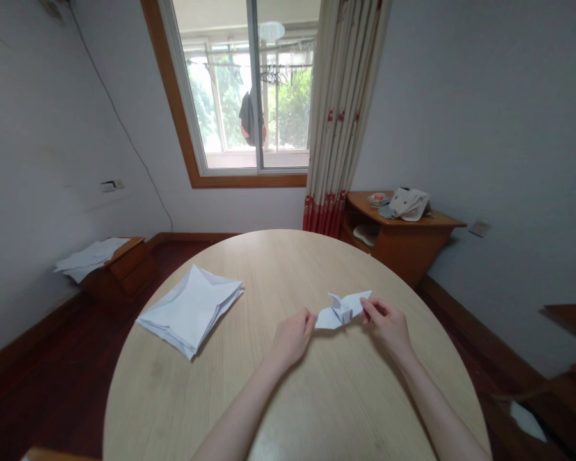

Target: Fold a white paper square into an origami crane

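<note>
A white folded paper crane [342, 312] is held just over the round wooden table [288, 256], its two wings spread out to the sides. My left hand [292, 334] pinches the tip of its left wing between thumb and fingers. The other wing's outer end is in the pinch of my right hand [388, 323]. Between the wings, a narrow pointed piece sticks up at the crane's middle. To the left on the tabletop lies a stack of white paper sheets [192, 307], turned at an angle with uneven edges.
Behind the table are a window [256, 83] and a curtain [343, 115]. A wooden corner desk [413, 246] at the right carries a pale cloth item [408, 203]. More white paper [93, 255] rests on a low cabinet [132, 259] at the left.
</note>
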Available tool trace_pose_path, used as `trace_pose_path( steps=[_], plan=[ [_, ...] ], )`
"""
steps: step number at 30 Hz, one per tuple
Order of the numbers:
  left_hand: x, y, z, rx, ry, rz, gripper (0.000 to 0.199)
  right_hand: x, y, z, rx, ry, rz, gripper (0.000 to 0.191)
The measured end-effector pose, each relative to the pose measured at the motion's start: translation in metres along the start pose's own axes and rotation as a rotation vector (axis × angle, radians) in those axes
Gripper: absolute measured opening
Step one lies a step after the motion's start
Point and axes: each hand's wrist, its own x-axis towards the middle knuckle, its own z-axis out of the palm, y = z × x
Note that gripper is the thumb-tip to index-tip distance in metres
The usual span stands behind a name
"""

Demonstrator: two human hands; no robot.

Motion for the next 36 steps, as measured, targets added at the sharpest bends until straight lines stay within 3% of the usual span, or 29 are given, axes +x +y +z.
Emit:
trace_pose_path(
  steps=[8, 14, 18, 23, 36],
  plan=[
    [0.045, 0.023, 0.045, -0.252, 0.008, -0.133, 0.035, 0.019, 0.014, -0.034, -0.118, 0.149, 0.103, 0.047],
    [0.065, 0.037, 0.068, -0.465, 0.001, -0.166, 0.016, 0.026, 0.030, -0.051, -0.205, 0.226, 0.164, 0.042],
    [0.065, 0.045, 0.077, -0.554, 0.061, -0.187, 0.005, 0.030, 0.044, -0.054, -0.223, 0.230, 0.181, 0.043],
    [0.066, 0.051, 0.083, -0.667, 0.177, -0.254, 0.015, 0.032, 0.054, -0.054, -0.227, 0.232, 0.169, 0.048],
    [0.086, 0.062, 0.097, -1.062, 0.143, -0.382, 0.024, 0.040, 0.064, -0.064, -0.326, 0.331, 0.203, 0.043]
  ],
)
